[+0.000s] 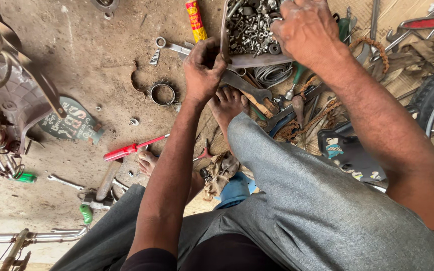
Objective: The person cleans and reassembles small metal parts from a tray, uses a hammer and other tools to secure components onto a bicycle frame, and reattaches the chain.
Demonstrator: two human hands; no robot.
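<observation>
Gripping the near corner of a tray [257, 60] full of nuts and bolts [249, 25] with left hand [204, 68], fingers curled tight. Reaching into it with right hand [305, 27], fingertips hidden, perhaps pinching. Held above spanners [249, 86]; red screwdriver [129, 148] and sprocket [163, 94] lying nearby on floor.

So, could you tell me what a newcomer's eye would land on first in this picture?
Probably the tray of nuts and bolts at top centre, gripped at its near edge by the left hand while the right hand rests over it. Next comes the red-handled screwdriver lying on the dirt floor to the left, and the heap of wrenches and chains beneath the tray.
</observation>
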